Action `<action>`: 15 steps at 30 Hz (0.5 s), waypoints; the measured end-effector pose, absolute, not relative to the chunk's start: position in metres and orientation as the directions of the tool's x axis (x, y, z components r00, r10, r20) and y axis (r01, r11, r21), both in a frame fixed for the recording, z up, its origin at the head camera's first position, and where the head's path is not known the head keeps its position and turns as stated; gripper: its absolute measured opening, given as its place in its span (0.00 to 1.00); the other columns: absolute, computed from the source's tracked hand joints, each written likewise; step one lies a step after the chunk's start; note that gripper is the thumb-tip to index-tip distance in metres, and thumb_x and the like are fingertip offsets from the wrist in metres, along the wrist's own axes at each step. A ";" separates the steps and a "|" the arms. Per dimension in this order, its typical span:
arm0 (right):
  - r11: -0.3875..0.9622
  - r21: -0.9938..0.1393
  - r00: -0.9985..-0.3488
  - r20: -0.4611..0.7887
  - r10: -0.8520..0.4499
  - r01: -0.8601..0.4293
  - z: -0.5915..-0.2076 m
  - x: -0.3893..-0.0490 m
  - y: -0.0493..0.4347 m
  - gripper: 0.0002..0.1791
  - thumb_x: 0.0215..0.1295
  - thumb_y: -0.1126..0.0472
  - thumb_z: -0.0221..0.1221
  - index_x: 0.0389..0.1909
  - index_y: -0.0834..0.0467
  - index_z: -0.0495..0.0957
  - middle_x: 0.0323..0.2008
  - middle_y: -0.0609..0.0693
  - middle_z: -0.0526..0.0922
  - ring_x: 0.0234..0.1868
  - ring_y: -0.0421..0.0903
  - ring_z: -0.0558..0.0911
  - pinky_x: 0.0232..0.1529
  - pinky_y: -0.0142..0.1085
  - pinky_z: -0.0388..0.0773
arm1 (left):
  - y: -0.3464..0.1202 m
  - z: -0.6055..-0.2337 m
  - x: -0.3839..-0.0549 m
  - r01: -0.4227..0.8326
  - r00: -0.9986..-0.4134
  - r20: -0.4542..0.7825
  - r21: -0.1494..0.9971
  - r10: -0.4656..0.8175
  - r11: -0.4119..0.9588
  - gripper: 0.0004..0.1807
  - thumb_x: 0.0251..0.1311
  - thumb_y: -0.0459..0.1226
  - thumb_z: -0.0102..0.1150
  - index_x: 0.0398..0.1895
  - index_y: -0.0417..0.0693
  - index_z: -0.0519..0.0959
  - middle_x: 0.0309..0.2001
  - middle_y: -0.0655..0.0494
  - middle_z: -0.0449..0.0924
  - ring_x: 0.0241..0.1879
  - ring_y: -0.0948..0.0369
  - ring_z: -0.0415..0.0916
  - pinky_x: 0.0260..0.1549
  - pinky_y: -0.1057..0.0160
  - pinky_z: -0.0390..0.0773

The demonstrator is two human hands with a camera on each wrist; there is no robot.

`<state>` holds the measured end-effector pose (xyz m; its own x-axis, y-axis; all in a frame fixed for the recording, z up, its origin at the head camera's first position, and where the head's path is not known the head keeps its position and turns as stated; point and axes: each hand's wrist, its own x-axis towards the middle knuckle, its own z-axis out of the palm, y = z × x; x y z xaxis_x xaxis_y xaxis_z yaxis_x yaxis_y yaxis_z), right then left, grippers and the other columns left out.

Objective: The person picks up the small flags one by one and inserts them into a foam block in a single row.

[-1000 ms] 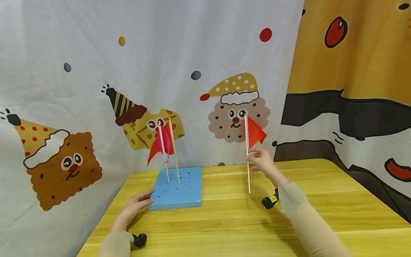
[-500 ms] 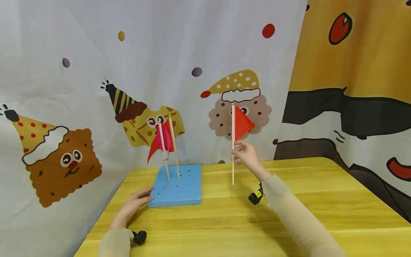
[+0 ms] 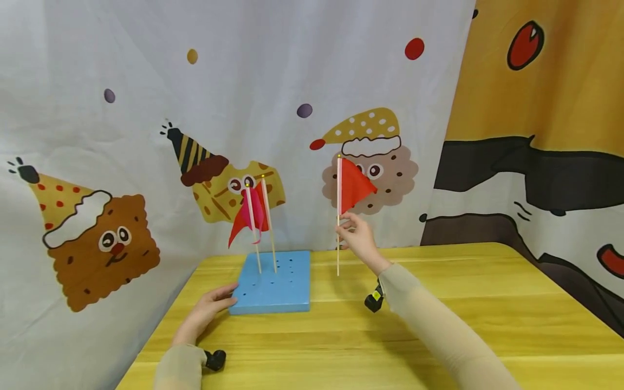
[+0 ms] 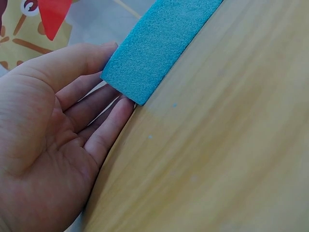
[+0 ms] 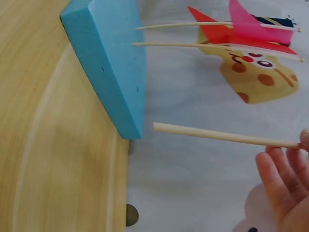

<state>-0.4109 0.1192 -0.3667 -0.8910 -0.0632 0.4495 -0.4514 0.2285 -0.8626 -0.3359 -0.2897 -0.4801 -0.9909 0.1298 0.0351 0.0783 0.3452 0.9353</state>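
A blue foam block (image 3: 283,298) with small holes in its top lies on the table. Thumb and fingers of my left hand (image 3: 207,310) rest against its left side; in the left wrist view the fingers lie loosely at a corner of the foam. Two flags on thin wooden sticks stand in the block, a pink flag (image 3: 258,214) and a red flag (image 3: 236,226), their cloths overlapping. To the right of the block, my right hand (image 3: 359,239) pinches the stick of another red flag (image 3: 355,187). That stick is upright, its lower tip (image 5: 159,127) apart from the block.
The wooden table (image 3: 292,346) extends to the front and right. Behind it hangs a white curtain (image 3: 253,65) printed with cartoon biscuits, with an orange and black part at the right. A black wrist camera (image 3: 374,299) sits at the right cuff.
My right hand has carried the upright red flag leftward, closer to the block. My left hand, the block and its two flags have stayed in place.
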 end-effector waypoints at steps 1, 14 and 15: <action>0.226 -0.860 -0.888 0.456 -0.062 -0.457 -0.367 -0.413 0.115 0.14 0.66 0.65 0.62 0.51 0.60 0.76 0.35 0.63 0.81 0.30 0.62 0.82 0.25 0.49 0.83 | -0.291 -0.480 -0.336 0.079 -0.991 0.035 0.935 0.131 0.345 0.33 0.63 0.41 0.63 0.70 0.42 0.67 0.69 0.39 0.62 0.68 0.42 0.57 0.65 0.41 0.58; 0.202 -0.787 -0.811 0.579 -0.087 -0.583 -0.369 -0.428 0.069 0.14 0.66 0.63 0.63 0.51 0.59 0.77 0.32 0.54 0.82 0.28 0.55 0.83 0.27 0.48 0.83 | -0.290 -0.480 -0.333 0.077 -0.993 0.040 0.937 0.115 0.342 0.32 0.63 0.41 0.64 0.69 0.42 0.68 0.68 0.40 0.63 0.67 0.43 0.60 0.64 0.42 0.59; 0.201 -0.786 -0.810 0.581 -0.084 -0.585 -0.370 -0.428 0.066 0.14 0.65 0.63 0.63 0.51 0.59 0.77 0.32 0.54 0.82 0.28 0.55 0.84 0.27 0.48 0.83 | -0.289 -0.480 -0.333 0.076 -0.993 0.040 0.936 0.114 0.342 0.32 0.62 0.41 0.64 0.69 0.42 0.68 0.68 0.40 0.63 0.67 0.43 0.60 0.64 0.41 0.59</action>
